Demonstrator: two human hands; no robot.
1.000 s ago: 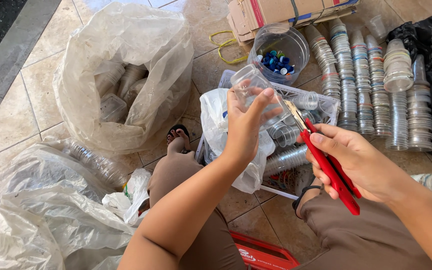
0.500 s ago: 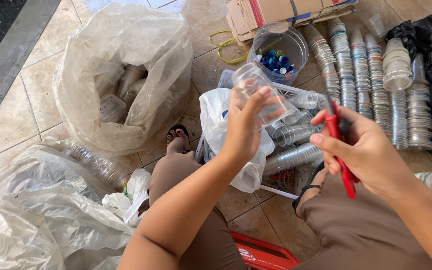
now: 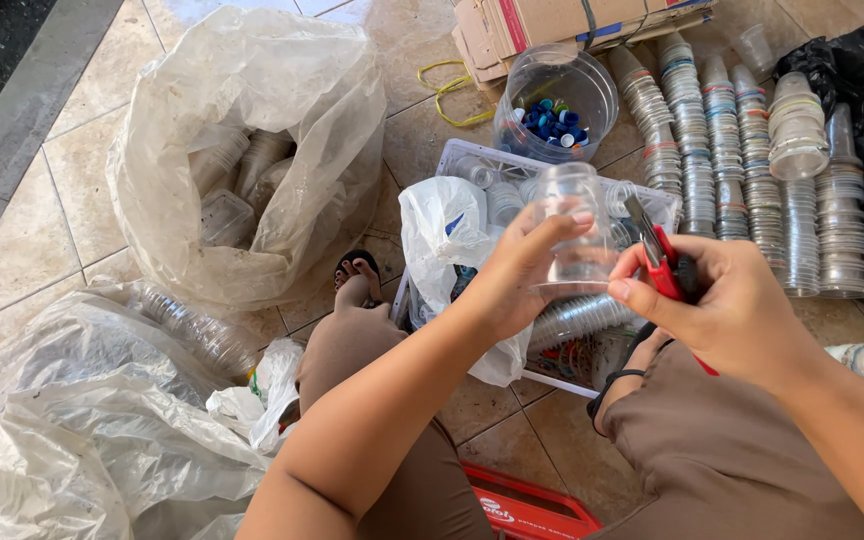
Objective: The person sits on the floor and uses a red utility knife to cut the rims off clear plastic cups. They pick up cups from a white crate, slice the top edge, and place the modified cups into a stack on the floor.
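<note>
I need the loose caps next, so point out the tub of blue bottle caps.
In the head view, the clear round tub of blue caps stands on the floor top centre, between the cardboard box and the white crate.

Left hand [image 3: 522, 275] raised, fingers curled gripping; right hand [image 3: 722, 310] clenched, pinching.

Beige tiled floor [image 3: 42, 190] in daylight, a dark strip [image 3: 12, 50] along its left edge.
</note>
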